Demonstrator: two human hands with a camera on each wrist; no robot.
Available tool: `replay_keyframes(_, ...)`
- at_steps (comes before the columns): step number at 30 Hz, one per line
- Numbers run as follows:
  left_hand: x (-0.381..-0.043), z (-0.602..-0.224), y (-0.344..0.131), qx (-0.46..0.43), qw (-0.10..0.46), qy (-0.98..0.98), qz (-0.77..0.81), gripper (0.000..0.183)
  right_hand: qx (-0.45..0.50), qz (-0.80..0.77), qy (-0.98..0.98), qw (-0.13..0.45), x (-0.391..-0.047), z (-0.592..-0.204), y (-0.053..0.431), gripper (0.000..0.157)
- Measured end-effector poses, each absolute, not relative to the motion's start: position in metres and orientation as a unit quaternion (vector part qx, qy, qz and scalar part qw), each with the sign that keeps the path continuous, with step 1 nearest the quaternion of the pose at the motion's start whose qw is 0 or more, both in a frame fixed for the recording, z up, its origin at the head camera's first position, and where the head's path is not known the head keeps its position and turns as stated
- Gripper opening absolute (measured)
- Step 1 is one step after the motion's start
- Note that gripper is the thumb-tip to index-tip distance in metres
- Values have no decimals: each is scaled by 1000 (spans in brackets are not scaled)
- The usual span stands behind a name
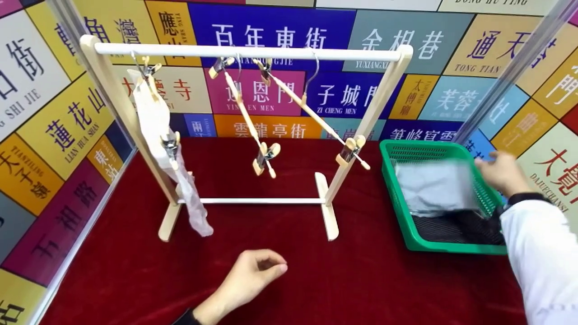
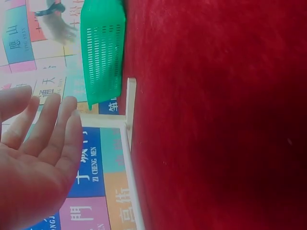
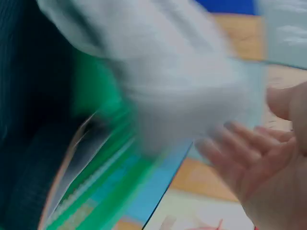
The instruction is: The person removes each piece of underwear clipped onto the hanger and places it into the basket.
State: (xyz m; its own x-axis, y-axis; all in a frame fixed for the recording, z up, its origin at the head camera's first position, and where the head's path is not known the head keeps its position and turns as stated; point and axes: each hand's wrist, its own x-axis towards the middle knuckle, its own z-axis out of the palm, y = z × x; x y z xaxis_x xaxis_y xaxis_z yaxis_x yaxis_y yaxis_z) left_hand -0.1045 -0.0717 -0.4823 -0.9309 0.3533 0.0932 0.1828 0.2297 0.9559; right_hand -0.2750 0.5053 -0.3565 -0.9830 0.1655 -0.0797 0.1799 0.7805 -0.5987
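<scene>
My right hand [image 1: 501, 174] is over the right side of the green basket [image 1: 413, 246]. Beside its fingers is a pale grey-white cloth [image 1: 433, 187], blurred, above dark mesh fabric [image 1: 445, 230]. In the right wrist view the cloth [image 3: 182, 81] meets the fingertips or passes close by them; the thumb stands apart from the fingers. My left hand [image 1: 246, 282] hovers over the red cloth in front of the rack, its fingers loosely bent around nothing. In the left wrist view that hand [image 2: 41, 158] shows a bare palm.
A wooden rack [image 1: 246, 52] carries several small hangers with clips. A long, thin white garment [image 1: 156, 122] hangs clipped on the left one. The middle hanger [image 1: 244, 106] and right hanger [image 1: 311, 113] tilt downward with bare clips. Red cloth [image 1: 271, 225] covers the table; sign-printed panels surround it.
</scene>
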Motion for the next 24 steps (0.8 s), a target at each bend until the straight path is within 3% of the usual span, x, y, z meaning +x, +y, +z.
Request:
replay_keyframes(3,-101,-480,-79,178,59,786,589,5,72,-278,957,29,-271,-378,512,75)
replay_keyframes(11,-94,-459,-95,224,-57,818,528,8,38,-266,963,-21,-265,-380,500,70)
replay_keyframes(17,-88,-434,-100,295,-247,806,450,19,31,-276,960,-38,-258,-373,493,71)
replay_keyframes(20,-88,-414,-106,335,-346,780,399,14,27,-271,961,-44,-255,-371,489,74)
replay_keyframes(24,-92,-382,-120,339,-425,759,359,11,20,-265,962,-57,-250,-367,481,71)
